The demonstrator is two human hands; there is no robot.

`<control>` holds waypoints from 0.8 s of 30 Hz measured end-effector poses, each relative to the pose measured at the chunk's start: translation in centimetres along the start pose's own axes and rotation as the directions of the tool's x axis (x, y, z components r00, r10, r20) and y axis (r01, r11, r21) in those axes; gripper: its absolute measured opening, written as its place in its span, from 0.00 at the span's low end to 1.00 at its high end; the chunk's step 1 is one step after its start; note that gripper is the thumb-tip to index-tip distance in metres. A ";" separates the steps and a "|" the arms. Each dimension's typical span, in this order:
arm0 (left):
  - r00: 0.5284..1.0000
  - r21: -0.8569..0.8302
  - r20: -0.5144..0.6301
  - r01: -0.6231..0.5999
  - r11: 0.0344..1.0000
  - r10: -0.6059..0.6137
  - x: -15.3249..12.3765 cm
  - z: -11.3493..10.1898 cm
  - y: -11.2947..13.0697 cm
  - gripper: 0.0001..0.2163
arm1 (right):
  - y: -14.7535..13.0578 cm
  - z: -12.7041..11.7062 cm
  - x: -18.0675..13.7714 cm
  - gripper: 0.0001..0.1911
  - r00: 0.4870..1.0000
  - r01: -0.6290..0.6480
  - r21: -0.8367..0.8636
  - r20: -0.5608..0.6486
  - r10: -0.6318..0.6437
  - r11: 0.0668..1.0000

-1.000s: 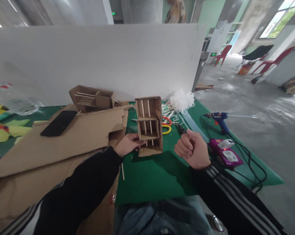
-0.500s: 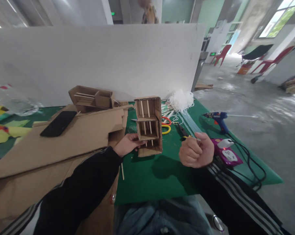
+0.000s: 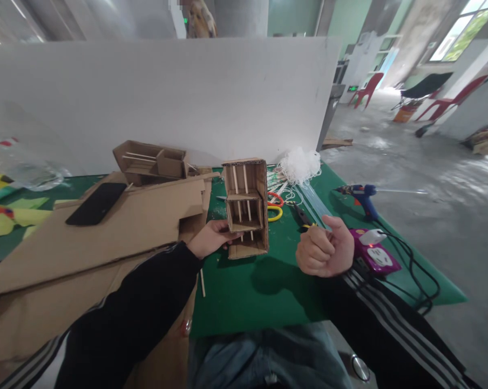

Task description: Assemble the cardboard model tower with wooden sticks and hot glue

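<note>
My left hand (image 3: pixel 215 239) grips the lower left side of a small cardboard box (image 3: pixel 264 216), which stands upright above the green table. Thin wooden sticks (image 3: pixel 246 180) run up through its open compartments. My right hand (image 3: pixel 324 247) is curled into a loose fist with the thumb raised, and nothing shows in it. Just beyond that fist are black-handled pliers (image 3: pixel 302 217) and clear glue sticks (image 3: pixel 310 202). Scissors with red and yellow handles (image 3: pixel 275 214) lie partly hidden behind the box.
Cardboard sheets (image 3: pixel 147 224) cover the left, bearing a black phone (image 3: pixel 96 204) and another cardboard box (image 3: pixel 150 161). A blue glue gun (image 3: pixel 363 200), purple power strip (image 3: pixel 377 256) and black cables are at right. White stringy material (image 3: pixel 299 166) lies near the white board (image 3: pixel 167 102).
Behind the white board, a person has moved to the left. My hands and the cardboard box have stayed almost still.
</note>
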State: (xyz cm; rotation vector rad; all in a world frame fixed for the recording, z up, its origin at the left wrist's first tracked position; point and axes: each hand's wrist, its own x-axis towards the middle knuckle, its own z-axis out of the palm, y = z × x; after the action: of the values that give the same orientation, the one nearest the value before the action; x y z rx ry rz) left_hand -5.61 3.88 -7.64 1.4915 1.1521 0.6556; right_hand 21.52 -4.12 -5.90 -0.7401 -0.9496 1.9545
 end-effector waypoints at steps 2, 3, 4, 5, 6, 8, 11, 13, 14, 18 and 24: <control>1.000 0.003 -0.001 0.002 1.000 -0.002 0.0 0.0 0.1 0.21 | -0.2 0.3 0.0 0.41 0.999 0.035 -0.031 -0.015 -0.036 0.999; 1.000 0.004 -0.001 0.002 1.000 -0.002 -0.1 0.0 0.1 0.21 | -0.2 0.4 0.1 0.41 0.998 0.058 -0.056 -0.029 -0.059 0.997; 1.000 0.004 -0.001 0.002 1.000 -0.002 -0.1 0.0 0.1 0.21 | -0.2 0.6 0.2 0.40 0.995 0.087 -0.083 -0.043 -0.091 0.993; 1.000 0.004 -0.003 0.002 1.000 -0.002 -0.1 0.0 0.1 0.21 | -0.1 0.8 0.3 0.40 0.989 0.128 -0.117 -0.060 -0.136 0.985; 1.000 0.004 -0.004 0.001 1.000 -0.001 -0.1 0.1 0.1 0.22 | 0.1 1.1 0.4 0.39 0.978 0.174 -0.163 -0.086 -0.190 0.971; 1.000 0.005 -0.005 -0.001 1.000 0.001 -0.1 0.1 0.1 0.22 | 0.5 1.6 0.6 0.37 0.936 0.242 -0.343 -0.165 -0.312 0.908; 1.000 0.009 0.001 -0.002 1.000 0.002 -0.1 0.1 0.1 0.22 | 1.4 2.2 1.0 0.31 0.842 0.193 -0.747 -0.207 -0.498 0.636; 1.000 0.013 0.005 -0.002 1.000 0.002 -0.1 0.1 0.2 0.22 | 1.8 2.6 1.2 0.24 0.829 0.105 -0.910 -0.143 -0.541 0.401; 1.000 0.016 0.007 -0.003 1.000 0.003 -0.1 0.1 0.2 0.22 | 2.0 2.8 1.3 0.20 0.840 0.069 -0.947 -0.114 -0.530 0.313; 1.000 0.026 0.006 -0.009 1.000 0.009 -0.2 0.1 0.3 0.22 | 2.3 3.1 1.7 0.12 0.883 -0.027 -0.985 -0.102 -0.458 0.168; 1.000 0.023 -0.005 -0.017 1.000 0.018 0.0 0.1 0.0 0.20 | 2.5 3.2 1.8 0.11 0.889 -0.027 -0.989 -0.089 -0.449 0.143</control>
State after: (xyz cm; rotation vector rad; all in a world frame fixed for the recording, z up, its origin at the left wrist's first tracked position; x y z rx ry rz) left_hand -5.50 3.87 -7.70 1.5214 1.1554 0.6609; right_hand 17.20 -4.59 -6.47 -1.5108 -1.9634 0.5700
